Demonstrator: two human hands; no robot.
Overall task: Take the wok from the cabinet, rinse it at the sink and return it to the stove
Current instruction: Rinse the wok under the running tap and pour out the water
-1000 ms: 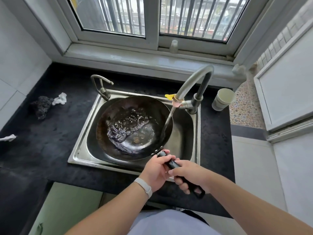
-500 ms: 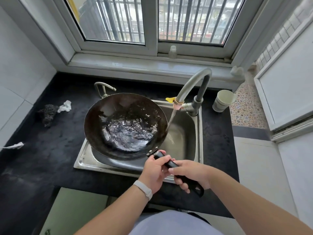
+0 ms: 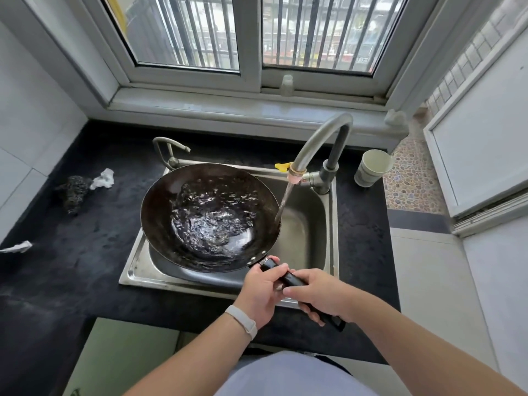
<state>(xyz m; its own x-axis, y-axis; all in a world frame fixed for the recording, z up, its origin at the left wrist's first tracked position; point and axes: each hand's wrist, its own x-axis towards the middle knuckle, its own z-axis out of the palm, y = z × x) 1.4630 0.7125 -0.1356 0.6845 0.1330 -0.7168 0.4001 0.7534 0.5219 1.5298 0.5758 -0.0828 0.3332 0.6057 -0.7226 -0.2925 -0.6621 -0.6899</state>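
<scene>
Black counter, steel sink [image 3: 308, 224]. Dark wok [image 3: 210, 217] holds rippling water, tilted over sink. Left hand [image 3: 261, 291] and right hand [image 3: 320, 295] both clamp its handle [image 3: 291, 280].

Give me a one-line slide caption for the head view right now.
Both hands, left hand and right hand, grip the wok handle, swirling water over the sink beside the running faucet.

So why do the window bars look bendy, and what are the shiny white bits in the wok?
Head view: the wide-angle lens curves the window bars toward the edges; the white bits are daylight glinting off rippling water in the wok; the tap stream looks smeared by motion.
</scene>
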